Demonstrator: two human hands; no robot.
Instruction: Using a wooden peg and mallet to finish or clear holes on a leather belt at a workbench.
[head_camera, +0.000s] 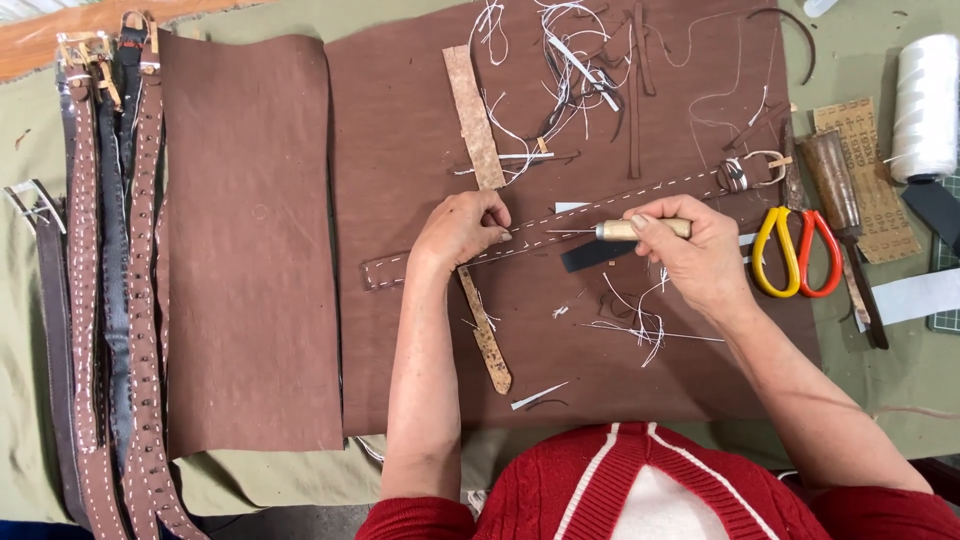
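A long brown leather strap (590, 215) with white stitching along its edges lies diagonally across a brown leather sheet (420, 330), a metal buckle (752, 170) at its far right end. My left hand (462, 228) presses down on the strap near its middle, fingers closed on it. My right hand (690, 245) grips a wooden-handled awl (620, 230) whose thin metal point reaches left toward my left fingers. A speckled cork-like strip (474, 115) runs under the strap and my left hand.
Several stitched belts (110, 300) lie in a row at the left. A second brown leather sheet (250, 250) lies beside them. Yellow-and-red scissors (795, 250), a dark-handled tool (840, 200) and a white thread spool (925, 105) sit at the right. Loose thread scraps (570, 60) lie at the top.
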